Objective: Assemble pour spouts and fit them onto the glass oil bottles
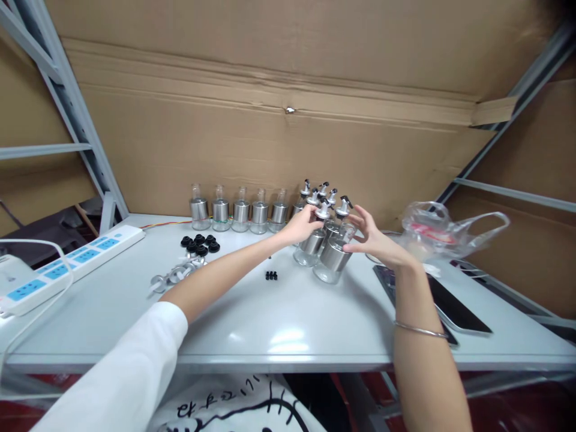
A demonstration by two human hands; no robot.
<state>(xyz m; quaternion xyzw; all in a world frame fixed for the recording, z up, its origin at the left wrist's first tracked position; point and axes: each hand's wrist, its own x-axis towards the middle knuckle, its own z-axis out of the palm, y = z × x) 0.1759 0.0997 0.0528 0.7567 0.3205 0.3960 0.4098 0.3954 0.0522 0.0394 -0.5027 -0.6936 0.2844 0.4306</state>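
Two glass bottles with steel bands and pourer tops are tilted toward me on the white table (279, 324). My left hand (302, 225) is closed round the neck of the left bottle (309, 246). My right hand (371, 237) has its fingers curled at the neck of the right bottle (333, 259). Behind them stand several more capped bottles (315, 195). A row of uncapped bottles (240, 210) lines the cardboard wall at the back.
Black stoppers (200, 243) and metal pourer parts (173, 276) lie at the left. Small black pieces (270, 275) sit mid-table. A white power strip (67, 261) runs along the left edge. A clear plastic bag (443, 231) and a dark tablet (450, 306) are at the right.
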